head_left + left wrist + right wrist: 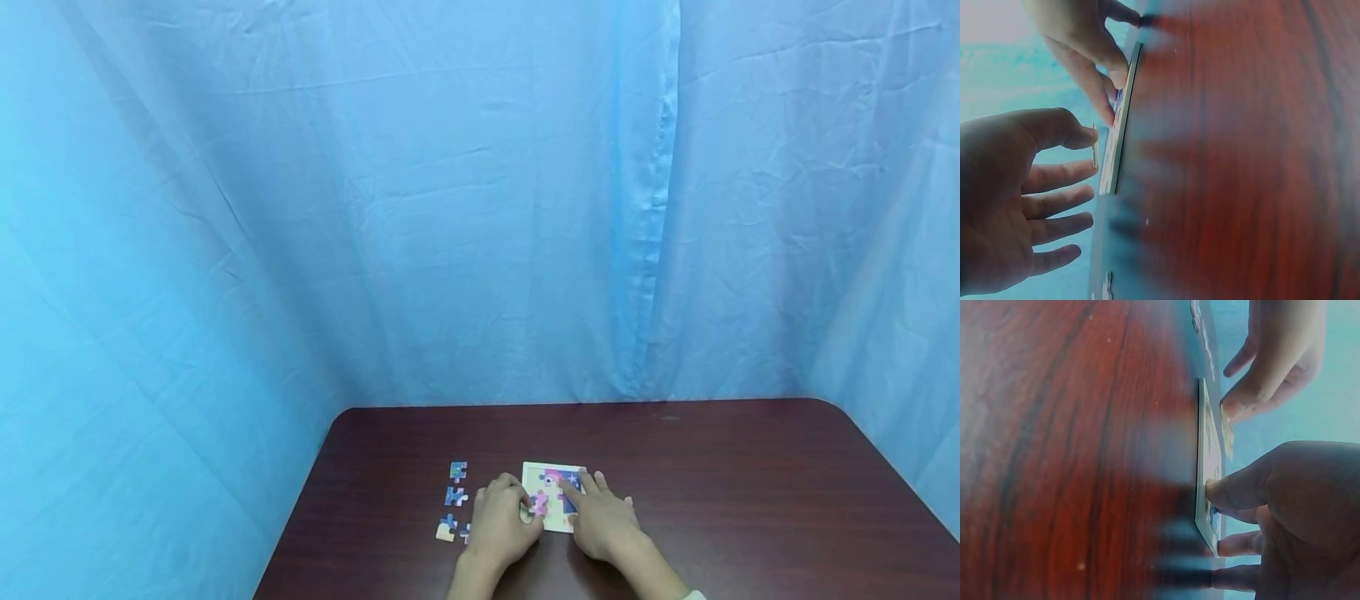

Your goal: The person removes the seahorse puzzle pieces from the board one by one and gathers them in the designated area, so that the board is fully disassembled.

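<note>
Pale wood edges the puzzle piece [1229, 440], pinched by the left hand [498, 517] above the left side of the tray [556, 523]; likely light and stiff, best taken by its rim. The right hand [603, 518], fingers apart, touches the tray.

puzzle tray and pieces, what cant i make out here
Head: right side of the puzzle tray, partly under the right hand.
Head: one loose piece, partly behind the left hand.
Left wrist: face of the held piece, seen edge-on.
Left wrist: other pieces, cut off by bottom edge.
</note>
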A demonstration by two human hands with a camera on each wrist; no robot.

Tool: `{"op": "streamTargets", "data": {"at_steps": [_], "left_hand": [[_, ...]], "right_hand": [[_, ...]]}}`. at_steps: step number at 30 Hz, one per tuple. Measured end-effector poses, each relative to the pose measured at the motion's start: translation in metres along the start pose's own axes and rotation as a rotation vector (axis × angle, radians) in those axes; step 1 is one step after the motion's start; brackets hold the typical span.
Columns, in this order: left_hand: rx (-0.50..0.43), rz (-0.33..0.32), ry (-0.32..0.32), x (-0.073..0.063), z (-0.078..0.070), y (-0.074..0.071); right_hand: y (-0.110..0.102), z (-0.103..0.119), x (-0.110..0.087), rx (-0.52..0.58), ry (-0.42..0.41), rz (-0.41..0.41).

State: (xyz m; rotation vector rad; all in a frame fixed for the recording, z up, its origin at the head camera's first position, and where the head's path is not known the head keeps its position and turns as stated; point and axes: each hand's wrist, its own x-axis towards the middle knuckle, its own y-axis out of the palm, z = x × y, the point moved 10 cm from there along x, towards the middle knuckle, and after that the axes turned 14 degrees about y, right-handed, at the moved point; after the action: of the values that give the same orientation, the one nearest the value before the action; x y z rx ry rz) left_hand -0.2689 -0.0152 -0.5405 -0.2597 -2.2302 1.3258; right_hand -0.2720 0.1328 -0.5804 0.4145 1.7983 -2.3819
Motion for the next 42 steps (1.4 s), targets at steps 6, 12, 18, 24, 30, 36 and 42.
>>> {"op": "streamTargets", "data": {"at_steps": [6,12,18,24,30,36,42], "left_hand": [[-0.003,-0.023,-0.045,-0.006,0.014,-0.008],[-0.011,-0.041,-0.071,-0.011,0.025,-0.019],[0.011,-0.067,-0.088,-0.017,0.031,-0.026],[0.032,-0.088,-0.113,-0.022,0.041,-0.032],[0.049,-0.115,-0.14,-0.029,0.053,-0.038],[0.054,-0.135,-0.164,-0.034,0.06,-0.042],[0.068,-0.135,-0.188,-0.037,0.066,-0.045]], "right_hand": [[0.0,0.0,0.0,0.001,-0.002,-0.002],[-0.001,0.002,-0.001,0.002,-0.01,-0.005],[-0.002,0.002,-0.001,-0.006,-0.016,-0.015],[-0.002,0.002,-0.002,-0.004,-0.023,-0.017],[-0.001,0.001,-0.004,-0.001,-0.017,-0.021],[0.0,-0.001,-0.003,0.004,-0.006,-0.018],[-0.001,-0.001,-0.002,-0.001,-0.004,-0.026]]}}
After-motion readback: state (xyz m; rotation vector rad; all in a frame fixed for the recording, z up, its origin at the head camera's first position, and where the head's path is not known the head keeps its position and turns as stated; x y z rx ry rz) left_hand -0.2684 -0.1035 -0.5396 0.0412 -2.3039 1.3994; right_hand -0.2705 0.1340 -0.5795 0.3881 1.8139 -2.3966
